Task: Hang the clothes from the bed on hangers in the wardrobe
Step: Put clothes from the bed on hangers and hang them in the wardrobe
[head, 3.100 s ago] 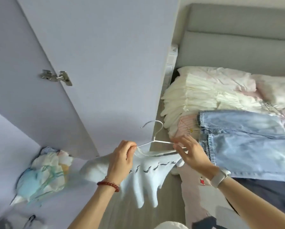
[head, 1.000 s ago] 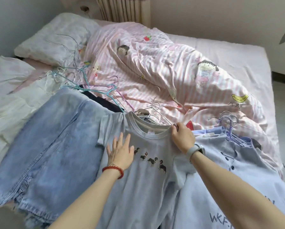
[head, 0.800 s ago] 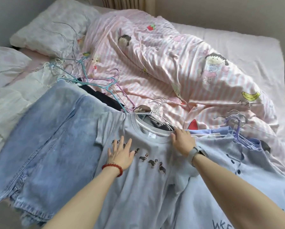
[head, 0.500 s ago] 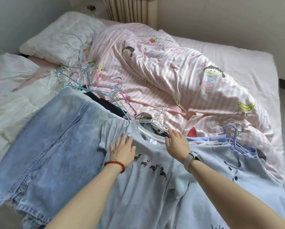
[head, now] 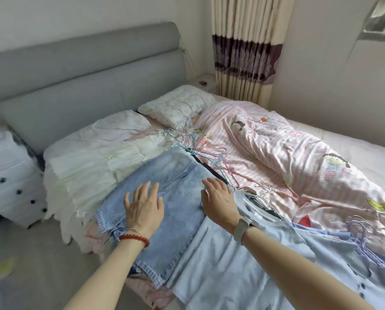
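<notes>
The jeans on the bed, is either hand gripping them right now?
No: the left hand and right hand both lie over the jeans with fingers spread flat, not curled round the denim.

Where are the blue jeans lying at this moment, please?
In the head view the jeans lie flat at the near left of the bed, between the white ruffled garment and the light blue T-shirt, under both open hands.

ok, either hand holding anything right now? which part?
Nothing is held. The left hand and right hand both lie over the denim garment with fingers spread and straight, no grip closed on any part of it.
</notes>
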Demonstrator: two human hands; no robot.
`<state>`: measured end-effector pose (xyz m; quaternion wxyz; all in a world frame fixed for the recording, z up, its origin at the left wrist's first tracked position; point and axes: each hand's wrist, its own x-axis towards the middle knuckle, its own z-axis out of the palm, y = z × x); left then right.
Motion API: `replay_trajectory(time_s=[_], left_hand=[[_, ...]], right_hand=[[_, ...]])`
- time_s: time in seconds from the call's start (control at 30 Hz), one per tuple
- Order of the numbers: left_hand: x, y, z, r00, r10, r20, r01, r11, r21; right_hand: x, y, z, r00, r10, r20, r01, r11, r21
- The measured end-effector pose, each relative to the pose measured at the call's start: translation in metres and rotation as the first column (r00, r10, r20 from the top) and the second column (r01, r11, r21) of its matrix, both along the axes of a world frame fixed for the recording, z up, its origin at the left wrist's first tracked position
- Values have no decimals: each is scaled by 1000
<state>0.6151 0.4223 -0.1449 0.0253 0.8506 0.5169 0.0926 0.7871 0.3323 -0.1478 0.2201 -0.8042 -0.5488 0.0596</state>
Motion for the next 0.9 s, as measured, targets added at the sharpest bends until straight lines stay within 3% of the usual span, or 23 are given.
replay_trajectory(time_s=[0.2,0.37,0.47,0.6,0.9], left_hand=[[-181,-49,43,947,251,202,-271,959,79],[-353,-127,49,806,555,206,-581,809,89],[-447,-182,49,656,726,208,-753,650,104],[-543,-265,51,385,898,214,-923,369,113],[-655,-427,71,-152,971,183,-962,-188,200]], right_hand=[[-168,5,37,943,333,5,-332,941,66],[-334,-8,44,768,640,42,-641,766,45],[-432,-23,43,600,798,59,-800,599,31],[-550,-51,41,331,943,21,-944,331,13],[-764,-134,52,-269,961,66,-959,-273,69]])
